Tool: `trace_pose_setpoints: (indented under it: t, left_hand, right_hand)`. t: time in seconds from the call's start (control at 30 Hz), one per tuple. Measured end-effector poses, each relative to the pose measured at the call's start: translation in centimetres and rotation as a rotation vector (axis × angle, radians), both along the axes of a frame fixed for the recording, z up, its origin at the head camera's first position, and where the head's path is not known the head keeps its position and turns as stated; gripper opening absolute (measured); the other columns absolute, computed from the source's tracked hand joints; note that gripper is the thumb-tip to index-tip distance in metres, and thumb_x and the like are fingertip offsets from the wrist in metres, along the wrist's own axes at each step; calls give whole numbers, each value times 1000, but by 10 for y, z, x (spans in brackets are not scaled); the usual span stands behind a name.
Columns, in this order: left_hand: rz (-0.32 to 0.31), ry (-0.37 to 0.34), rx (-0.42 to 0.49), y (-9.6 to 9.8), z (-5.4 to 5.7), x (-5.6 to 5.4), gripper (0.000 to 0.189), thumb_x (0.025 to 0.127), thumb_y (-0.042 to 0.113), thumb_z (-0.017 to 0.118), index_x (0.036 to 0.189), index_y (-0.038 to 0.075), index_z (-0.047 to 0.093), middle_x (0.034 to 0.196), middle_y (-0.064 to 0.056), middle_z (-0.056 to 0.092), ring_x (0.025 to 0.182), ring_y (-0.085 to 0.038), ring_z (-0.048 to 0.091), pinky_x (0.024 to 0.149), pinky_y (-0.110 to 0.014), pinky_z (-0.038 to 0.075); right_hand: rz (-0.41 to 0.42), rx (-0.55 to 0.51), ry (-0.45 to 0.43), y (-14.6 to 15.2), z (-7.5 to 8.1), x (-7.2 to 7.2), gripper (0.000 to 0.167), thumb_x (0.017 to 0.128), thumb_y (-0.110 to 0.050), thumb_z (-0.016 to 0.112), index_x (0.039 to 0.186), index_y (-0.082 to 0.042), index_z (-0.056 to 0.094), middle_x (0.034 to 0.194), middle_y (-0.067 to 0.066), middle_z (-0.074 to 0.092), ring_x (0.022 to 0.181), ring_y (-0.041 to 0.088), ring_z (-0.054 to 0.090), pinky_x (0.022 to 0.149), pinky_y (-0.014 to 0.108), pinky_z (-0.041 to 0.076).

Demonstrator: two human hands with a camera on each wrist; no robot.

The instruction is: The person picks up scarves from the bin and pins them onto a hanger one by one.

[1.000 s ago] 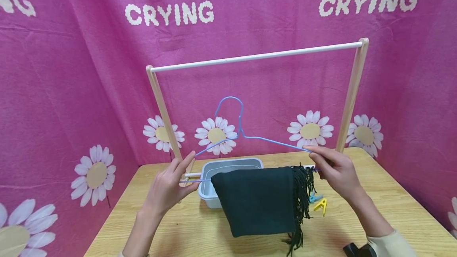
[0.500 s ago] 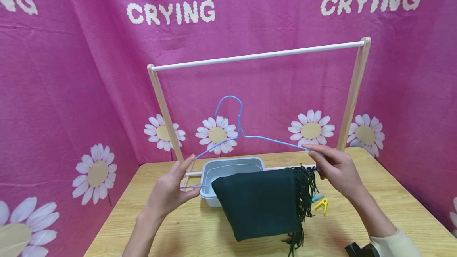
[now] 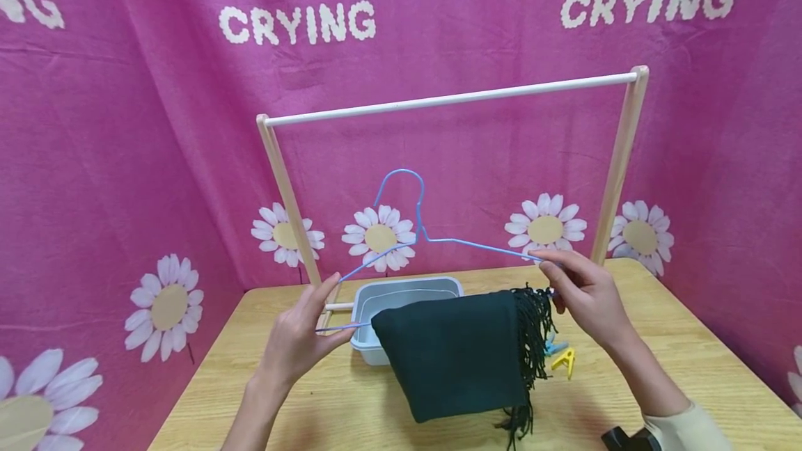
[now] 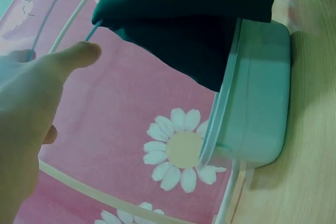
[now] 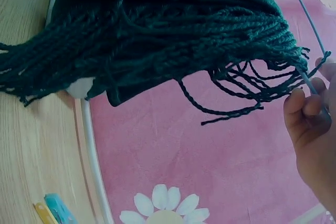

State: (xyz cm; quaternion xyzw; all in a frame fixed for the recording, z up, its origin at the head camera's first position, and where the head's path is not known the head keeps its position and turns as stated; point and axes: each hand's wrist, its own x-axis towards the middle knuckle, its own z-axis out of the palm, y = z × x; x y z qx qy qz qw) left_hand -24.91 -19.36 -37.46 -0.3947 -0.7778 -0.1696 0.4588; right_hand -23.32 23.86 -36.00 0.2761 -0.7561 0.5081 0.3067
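Observation:
A blue wire hanger (image 3: 489,248) is held up above the table with its hook upward. Over its bottom bar hangs a folded dark green scarf (image 3: 451,357), its twisted fringe (image 5: 210,45) on the right side. My left hand (image 3: 294,333) holds the hanger's left corner, index finger at the upper arm and thumb against the bottom bar. In the left wrist view, the thumb (image 4: 84,53) lies along the wire near the scarf's folded edge. My right hand (image 3: 592,301) grips the right corner, fingers curled round the wire next to the fringe.
Behind the scarf stands a grey plastic basin (image 3: 370,353), partly covered. A wooden rack with a white top rail (image 3: 451,99) rises beyond the hanger. Yellow (image 3: 564,362) and blue (image 3: 553,346) clothespins lie on the table (image 3: 351,409) at the right. A pink curtain surrounds the table.
The bottom bar's left end has dropped slightly, and the scarf's lower edge has shifted a little down and right. Both hands keep their hold on the hanger.

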Motion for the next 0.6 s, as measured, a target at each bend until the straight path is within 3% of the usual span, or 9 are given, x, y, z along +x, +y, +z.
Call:
trace_pose_setpoints:
  t: [0.1, 0.2, 0.37, 0.5, 0.6]
  left_hand:
    - [-53, 42, 37, -1, -2, -2, 67, 84, 38, 79, 133, -2, 55, 90, -8, 57, 59, -8, 43, 47, -12, 41]
    - [-74, 86, 74, -2, -5, -3, 62, 91, 46, 68, 130, -2, 58, 82, -5, 52, 57, -6, 39, 46, -9, 33]
    - [-76, 110, 115, -3, -11, -4, 63, 92, 50, 65, 127, -2, 59, 75, -1, 47, 56, -3, 36, 47, -6, 29]
    - [-69, 105, 122, -5, -14, -4, 64, 92, 51, 64, 126, -3, 58, 73, -1, 45, 57, -3, 34, 47, -6, 29]
    - [-45, 101, 98, -4, -12, -2, 65, 93, 52, 63, 127, -3, 58, 76, -3, 49, 59, -6, 40, 47, -9, 36]
  right_hand:
    - [15, 35, -14, 6, -3, -5, 30, 96, 9, 55, 124, 1, 65, 82, -3, 49, 46, 14, 48, 43, 25, 44]
    - [33, 75, -46, 8, 0, -7, 32, 98, 4, 55, 128, -4, 64, 86, -2, 49, 46, 15, 49, 44, 26, 44]
    - [40, 111, -102, 13, 3, -6, 34, 100, -2, 54, 132, -11, 61, 94, -2, 50, 48, 15, 51, 44, 27, 45]
    - [47, 106, -106, 16, 2, -4, 31, 102, -1, 49, 130, -8, 60, 92, -2, 51, 50, 15, 50, 44, 28, 46]
    - [84, 77, -108, 14, 0, -3, 27, 104, 0, 44, 126, -4, 59, 88, 3, 52, 50, 16, 50, 43, 30, 47]
